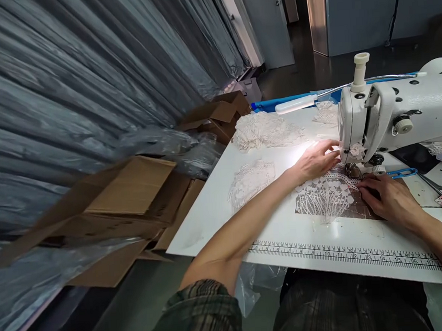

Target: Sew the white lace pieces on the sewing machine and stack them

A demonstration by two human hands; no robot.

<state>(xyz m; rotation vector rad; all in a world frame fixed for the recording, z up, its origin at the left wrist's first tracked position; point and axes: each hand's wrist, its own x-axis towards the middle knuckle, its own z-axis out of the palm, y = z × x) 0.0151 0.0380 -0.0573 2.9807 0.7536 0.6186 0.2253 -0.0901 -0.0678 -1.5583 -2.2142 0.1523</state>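
A white lace piece lies on a brown sheet, its upper edge running under the needle area of the white sewing machine. My left hand is behind that edge, left of the presser foot, with its fingers stretched out and apart. In front and to the right, my right hand has thumb and fingers bent together at the lace's edge. The exact contact at its fingertips is partly hidden.
A lace heap and a flatter lace stack lie to the left. A printed ruler lines the table's front edge. Blue thread snips and scissors are at the right. Cardboard boxes stand beside the table.
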